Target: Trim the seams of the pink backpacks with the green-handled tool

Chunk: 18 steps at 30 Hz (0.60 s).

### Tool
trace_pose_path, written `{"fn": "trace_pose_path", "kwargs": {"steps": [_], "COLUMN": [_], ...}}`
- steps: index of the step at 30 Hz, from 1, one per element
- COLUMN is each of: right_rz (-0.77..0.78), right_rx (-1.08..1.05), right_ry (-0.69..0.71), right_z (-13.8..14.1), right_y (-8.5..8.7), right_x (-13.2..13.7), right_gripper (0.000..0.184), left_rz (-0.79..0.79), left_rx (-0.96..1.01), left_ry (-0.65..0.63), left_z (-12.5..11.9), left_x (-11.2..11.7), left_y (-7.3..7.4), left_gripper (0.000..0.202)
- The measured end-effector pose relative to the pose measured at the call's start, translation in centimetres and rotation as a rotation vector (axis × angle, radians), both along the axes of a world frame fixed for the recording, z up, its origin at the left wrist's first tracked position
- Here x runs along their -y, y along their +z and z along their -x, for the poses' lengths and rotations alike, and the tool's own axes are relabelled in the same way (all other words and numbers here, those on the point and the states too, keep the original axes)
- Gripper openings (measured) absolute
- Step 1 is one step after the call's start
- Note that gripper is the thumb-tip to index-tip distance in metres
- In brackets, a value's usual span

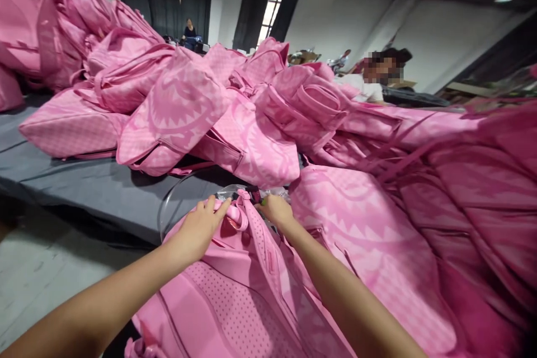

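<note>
Two bare hands meet the top of a pink backpack [247, 296], its dotted back panel turned toward the person and its body across the table's near edge; what bears it from below I can't make out. The left hand [197, 229] lies over the top left edge, fingers slightly spread beside the carry loop [238, 218]; whether the thumb pinches the fabric is hidden. The right hand [277, 210] is curled just beyond the shoulder strap [268, 249], and I can't tell what, if anything, it grips. Gray cloth of the table [113, 196] shows along the near edge to the left, with pale floor [46, 274] below it. Rightward it is tighter: a patterned backpack [364, 235] lies right beside the right forearm, and a heap of pink bags [247, 140] rises just beyond the hands. Clear plastic [230, 193] shows by the fingers, inside the bag or behind it, I can't say. A co-worker [371, 81] bends past the heap.
</note>
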State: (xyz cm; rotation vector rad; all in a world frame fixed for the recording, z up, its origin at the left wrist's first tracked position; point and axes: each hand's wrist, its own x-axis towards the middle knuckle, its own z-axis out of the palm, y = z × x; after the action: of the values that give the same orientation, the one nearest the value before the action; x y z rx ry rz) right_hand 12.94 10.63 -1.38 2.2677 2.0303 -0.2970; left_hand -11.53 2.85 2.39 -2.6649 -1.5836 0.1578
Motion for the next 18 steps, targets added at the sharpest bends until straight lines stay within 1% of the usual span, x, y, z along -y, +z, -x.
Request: {"fn": "trace_pose_path", "kwargs": {"steps": [3,6,8,11,13,16,17,18], "right_rz": [0.000,-0.035,-0.092,-0.176,-0.245,-0.365,-0.357,-0.313], "right_rx": [-0.070,-0.162,-0.227,-0.318,-0.408,-0.518,-0.532,-0.526], "right_ry": [0.003,-0.013,-0.019,0.006,0.073,0.272,0.350,0.416], "right_z": [-0.5,-1.1,-1.4,-1.5,-1.0,0.5,1.2,1.9], "right_y": [0.3,1.2,2.2,4.2,5.5,6.5,6.5,6.4], "right_x": [0.8,1.6,2.2,3.9,5.6,8.2,8.9,9.6], "right_gripper": [0.029,0.032,0.029,0.028,0.032,0.037,0.037,0.036], "left_rz": [0.009,0.023,0.035,0.057,0.057,0.055,0.065,0.084], "left_rx": [0.014,0.019,0.017,0.023,0.056,0.134,0.155,0.180], "left_ry": [-0.007,0.000,-0.001,-0.014,-0.029,-0.036,-0.026,-0.015], "left_z": [0.1,0.2,0.3,0.5,0.6,0.9,1.1,1.3], "left_x": [-0.2,-0.4,-0.4,-0.4,-0.4,-0.5,-0.6,-0.6], "left_y": [-0.2,-0.3,-0.1,0.2,0.3,0.2,0.2,0.1], "left_gripper": [0.102,0.103,0.102,0.102,0.101,0.101,0.101,0.101]}}
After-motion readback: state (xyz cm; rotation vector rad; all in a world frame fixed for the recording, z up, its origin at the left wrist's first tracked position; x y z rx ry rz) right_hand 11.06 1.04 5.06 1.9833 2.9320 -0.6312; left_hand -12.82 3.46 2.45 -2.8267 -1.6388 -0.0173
